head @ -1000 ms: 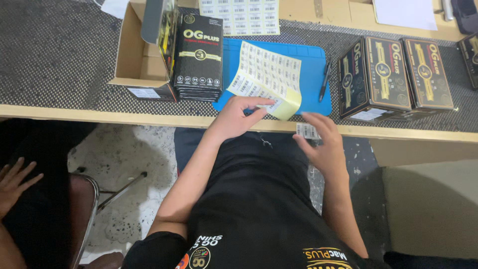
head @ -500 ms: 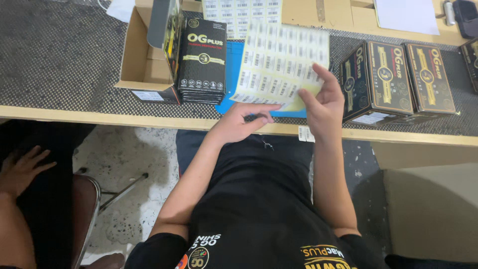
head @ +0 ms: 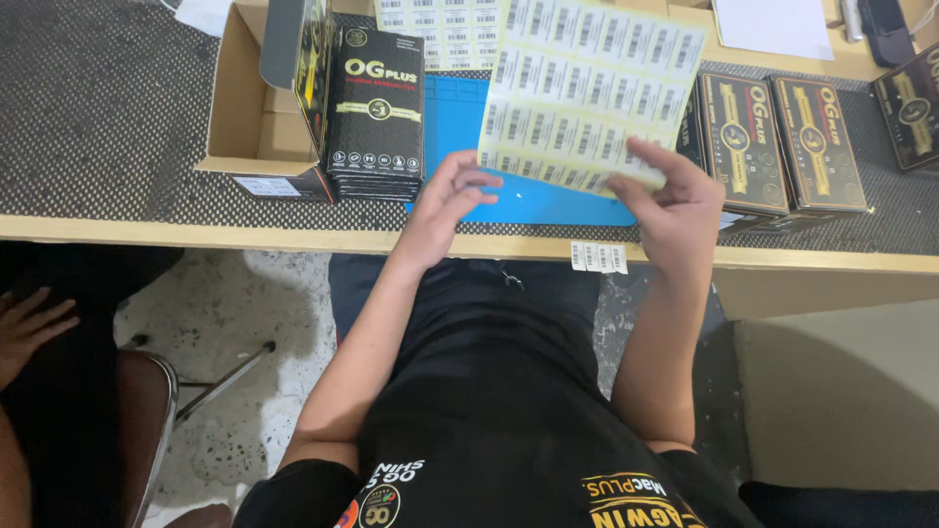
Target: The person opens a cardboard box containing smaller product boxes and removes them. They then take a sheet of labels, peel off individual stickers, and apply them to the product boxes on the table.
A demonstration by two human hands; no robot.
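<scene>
Over blue mat, label sheet pinched by right hand; left hand fingers loosely spread.

Wooden bench topped with dark dotted mat; on it: open cardboard box, blue mat, black-and-gold cartons, white paper.
</scene>
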